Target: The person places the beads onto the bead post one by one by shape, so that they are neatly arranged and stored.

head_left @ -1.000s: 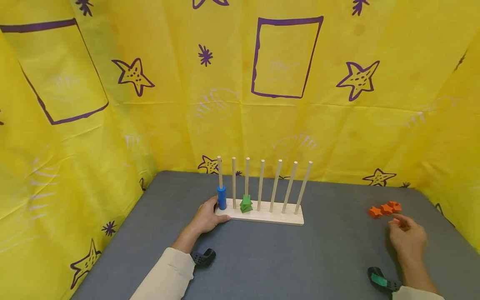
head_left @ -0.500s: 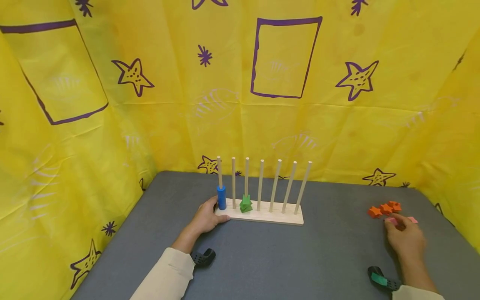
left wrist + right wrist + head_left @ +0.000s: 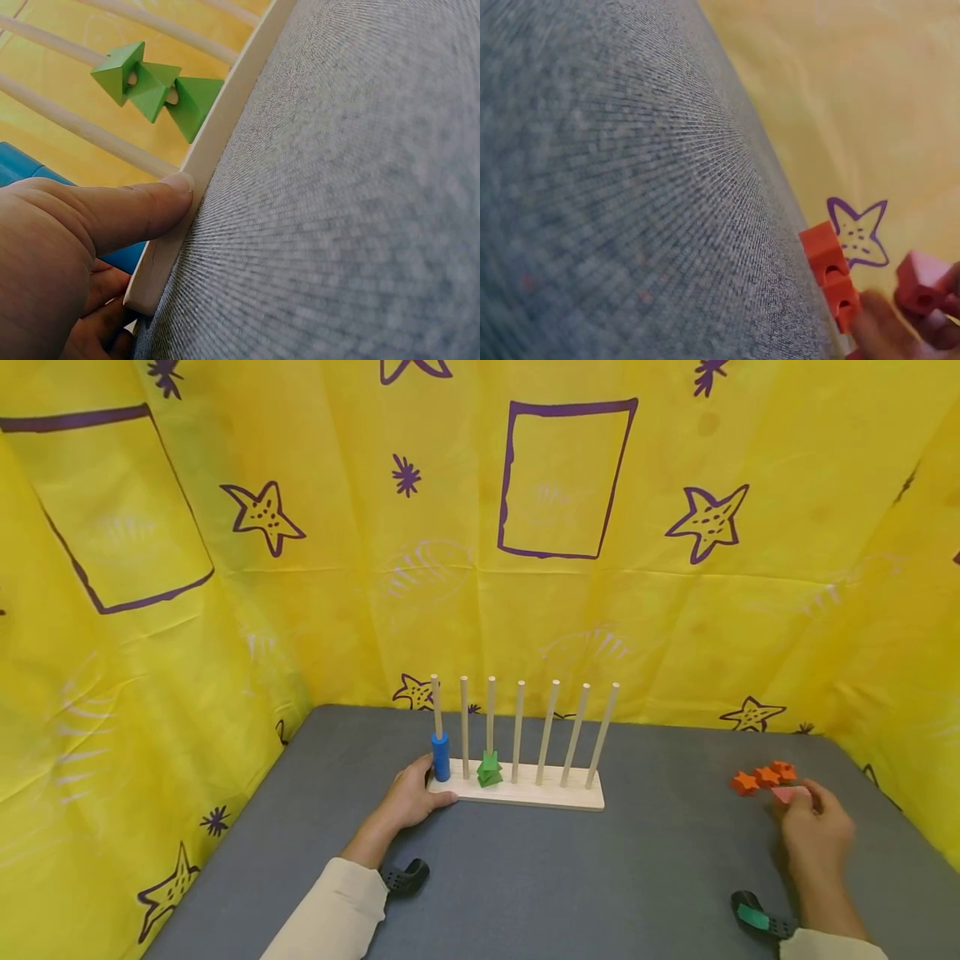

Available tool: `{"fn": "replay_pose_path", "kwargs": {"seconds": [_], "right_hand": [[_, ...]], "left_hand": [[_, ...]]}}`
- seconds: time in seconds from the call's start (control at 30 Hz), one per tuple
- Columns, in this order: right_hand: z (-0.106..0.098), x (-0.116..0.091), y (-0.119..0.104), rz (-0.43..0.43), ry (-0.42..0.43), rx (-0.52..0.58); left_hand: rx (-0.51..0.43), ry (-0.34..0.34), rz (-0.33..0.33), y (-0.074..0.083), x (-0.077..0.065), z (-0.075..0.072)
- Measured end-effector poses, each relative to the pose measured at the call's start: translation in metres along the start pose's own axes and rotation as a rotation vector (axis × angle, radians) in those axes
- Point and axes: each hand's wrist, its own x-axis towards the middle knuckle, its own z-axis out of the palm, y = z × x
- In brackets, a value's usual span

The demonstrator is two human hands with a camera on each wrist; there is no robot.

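A wooden peg stand (image 3: 540, 792) with several upright pegs sits on the table. My left hand (image 3: 408, 795) grips its left end, the thumb lying along the front edge in the left wrist view. Blue cylinders (image 3: 441, 758) are on the leftmost peg, and green triangular blocks (image 3: 154, 90) are stacked on the third. At the far right, my right hand (image 3: 817, 828) pinches a pink block (image 3: 785, 794) that has a hole, seen in the right wrist view. Just beyond those fingers lie orange star-shaped blocks (image 3: 767, 776) in a row.
Grey cloth covers the table (image 3: 585, 877). A yellow curtain (image 3: 345, 610) with purple drawings rises along the back and sides. Dark straps (image 3: 405, 878) circle both wrists.
The right hand has shifted slightly and turned, and a pink block now shows between its fingertips. A second pink piece seen beyond the hand earlier is out of sight. The left hand stays put.
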Motion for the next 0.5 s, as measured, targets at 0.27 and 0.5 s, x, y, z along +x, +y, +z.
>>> {"fn": "replay_pose_path", "kwargs": {"seconds": [0.27, 0.5], "right_hand": [[-0.005, -0.010, -0.029, 0.102, -0.013, 0.733], [-0.004, -0.023, -0.065, 0.036, -0.037, 0.677]], "left_hand": [[-0.011, -0.010, 0.000, 0.002, 0.001, 0.002], [-0.017, -0.015, -0.017, 0.001, 0.001, 0.002]]}}
